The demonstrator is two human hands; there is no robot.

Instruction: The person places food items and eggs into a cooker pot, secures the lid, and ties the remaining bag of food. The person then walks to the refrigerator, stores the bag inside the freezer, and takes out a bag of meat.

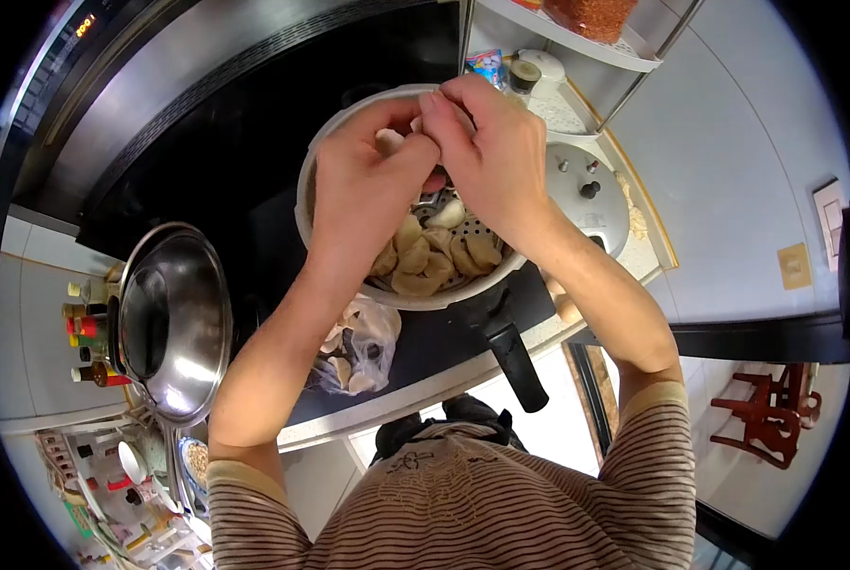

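Both hands meet over a large pressure cooker pot on the cooktop. My left hand is closed, its fingers and thumb pinching a pale dumpling that is mostly covered. My right hand is closed too, its fingertips pressed against the left ones around the same pale piece. Below them, several dumplings lie on a perforated steamer rack inside the pot. A clear plastic bag holding more pale dumplings rests on the black surface near my left forearm.
The pot's black handle juts toward me past the counter edge. A metal lid lies to the right, below a corner shelf with jars. At left stands a steel wok, with seasoning bottles behind it.
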